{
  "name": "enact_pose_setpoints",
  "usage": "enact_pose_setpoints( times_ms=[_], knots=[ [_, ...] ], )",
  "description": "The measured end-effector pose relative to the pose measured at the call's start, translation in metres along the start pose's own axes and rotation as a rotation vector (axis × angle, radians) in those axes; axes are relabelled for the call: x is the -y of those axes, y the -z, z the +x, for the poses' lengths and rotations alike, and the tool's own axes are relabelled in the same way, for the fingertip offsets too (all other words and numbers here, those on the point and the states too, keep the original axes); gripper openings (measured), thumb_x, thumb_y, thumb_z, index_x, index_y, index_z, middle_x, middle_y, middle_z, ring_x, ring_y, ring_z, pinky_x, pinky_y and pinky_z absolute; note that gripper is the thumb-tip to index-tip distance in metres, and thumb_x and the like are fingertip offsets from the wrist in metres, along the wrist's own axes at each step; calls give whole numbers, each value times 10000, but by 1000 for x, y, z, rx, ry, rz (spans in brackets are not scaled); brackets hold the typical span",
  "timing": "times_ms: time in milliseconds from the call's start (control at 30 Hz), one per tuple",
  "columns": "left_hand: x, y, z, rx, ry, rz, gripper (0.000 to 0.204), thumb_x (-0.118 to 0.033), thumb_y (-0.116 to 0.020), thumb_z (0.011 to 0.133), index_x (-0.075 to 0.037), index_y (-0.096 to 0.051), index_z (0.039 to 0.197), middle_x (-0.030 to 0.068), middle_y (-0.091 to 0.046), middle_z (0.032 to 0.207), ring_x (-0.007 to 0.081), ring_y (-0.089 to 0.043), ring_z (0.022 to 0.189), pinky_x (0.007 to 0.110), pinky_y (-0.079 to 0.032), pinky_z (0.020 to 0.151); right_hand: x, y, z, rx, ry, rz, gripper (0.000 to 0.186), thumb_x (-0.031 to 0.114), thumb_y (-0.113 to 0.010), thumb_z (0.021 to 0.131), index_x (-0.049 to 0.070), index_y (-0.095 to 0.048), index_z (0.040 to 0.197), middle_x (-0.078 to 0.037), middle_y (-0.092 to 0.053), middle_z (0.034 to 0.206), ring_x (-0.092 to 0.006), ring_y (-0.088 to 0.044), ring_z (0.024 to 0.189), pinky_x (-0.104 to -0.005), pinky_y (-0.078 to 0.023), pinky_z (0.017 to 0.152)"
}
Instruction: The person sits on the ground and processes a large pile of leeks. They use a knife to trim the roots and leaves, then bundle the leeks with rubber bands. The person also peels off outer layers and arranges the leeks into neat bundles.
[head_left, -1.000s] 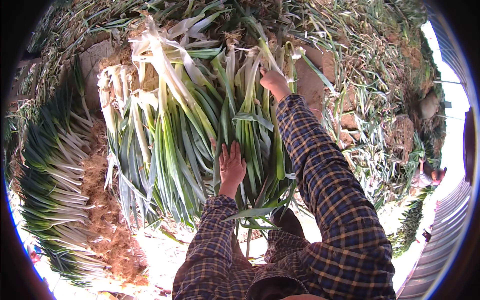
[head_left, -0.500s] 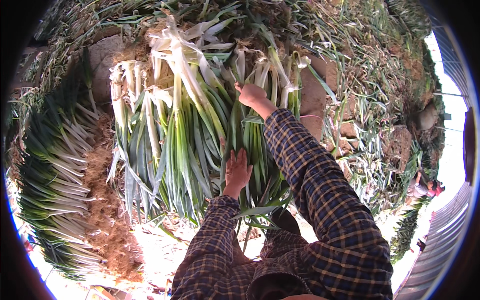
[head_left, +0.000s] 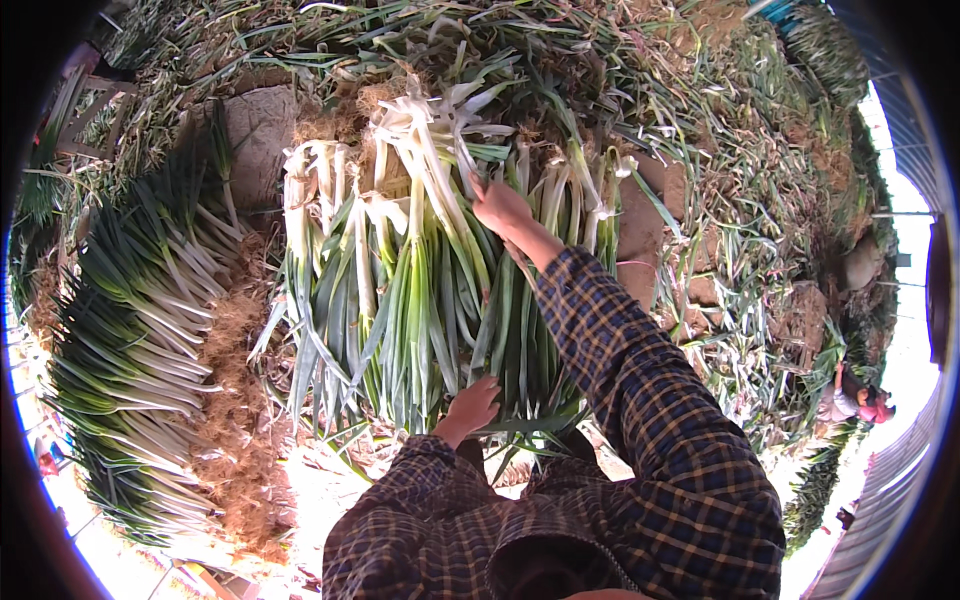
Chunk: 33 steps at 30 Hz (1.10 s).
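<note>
A broad bundle of leeks (head_left: 410, 290), pale stalks and ragged roots at the top and green leaves hanging toward me, lies in front of me. My right hand (head_left: 498, 205) is closed on a leek (head_left: 462, 155) at the upper middle of the bundle, its forearm in a checked sleeve crossing the right side. My left hand (head_left: 471, 405) is lower, near the leaf ends, with fingers slightly bent and apart, resting on or just over the leaves.
A long row of trimmed leeks (head_left: 135, 340) runs down the left, beside fibrous brown roots (head_left: 230, 420). Scattered leaves (head_left: 740, 200) cover the right and far ground around stone slabs (head_left: 255, 130). A co-worker (head_left: 855, 395) crouches at the far right beside a corrugated wall (head_left: 890, 470).
My right hand has moved left and down across the bundle. My left hand has slid down toward the leaf ends. The bundle sits lower and further right in the picture.
</note>
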<state>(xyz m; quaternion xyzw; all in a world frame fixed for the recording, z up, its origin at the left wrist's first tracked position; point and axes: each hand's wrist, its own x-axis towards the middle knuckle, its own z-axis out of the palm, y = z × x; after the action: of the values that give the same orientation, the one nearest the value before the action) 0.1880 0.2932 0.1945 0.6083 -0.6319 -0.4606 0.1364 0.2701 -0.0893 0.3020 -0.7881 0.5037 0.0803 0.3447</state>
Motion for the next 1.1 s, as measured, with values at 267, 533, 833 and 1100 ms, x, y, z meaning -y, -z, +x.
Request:
enact_pose_setpoints(
  times_ms=[267, 533, 833, 1100],
  knots=[
    [42, -12, -111, 17, 467, -119, 321, -271, -513, 858, -58, -658, 1049, 171, -637, 1091, 371, -613, 1020, 483, -497, 862, -86, -55, -235, 398, 30, -135, 433, 438, -388, 1000, 33, -537, 969, -191, -647, 762, -411, -631, 694, -529, -498, 645],
    [90, -61, -186, 188, 804, -82, 398, -348, -522, 826, -68, -681, 1059, 211, -671, 1079, 395, -634, 1023, 477, -500, 884, -141, -92, -349, 587, 86, -52, 337, 372, -570, 903, 57, -518, 1012, -197, -647, 889, -414, -627, 876, -513, -480, 761],
    [78, -87, -143, 122, 147, 349, 193, -171, -545, 820, -41, -687, 838, 190, -669, 804, 366, -666, 763, 479, -544, 663, -213, -60, -410, -374, 232, 622, 114, 177, -557, 901, 74, -581, 861, -129, -603, 853, -356, -589, 824, -409, -482, 736],
    [-81, -90, 6, 570, -112, 848, 266, -286, -562, 904, -65, -710, 924, 186, -690, 872, 401, -645, 825, 506, -511, 702, -372, 20, -613, -565, -179, 442, 253, 408, -521, 936, 165, -527, 1005, -135, -592, 901, -355, -604, 889, -467, -473, 713]
  ],
)
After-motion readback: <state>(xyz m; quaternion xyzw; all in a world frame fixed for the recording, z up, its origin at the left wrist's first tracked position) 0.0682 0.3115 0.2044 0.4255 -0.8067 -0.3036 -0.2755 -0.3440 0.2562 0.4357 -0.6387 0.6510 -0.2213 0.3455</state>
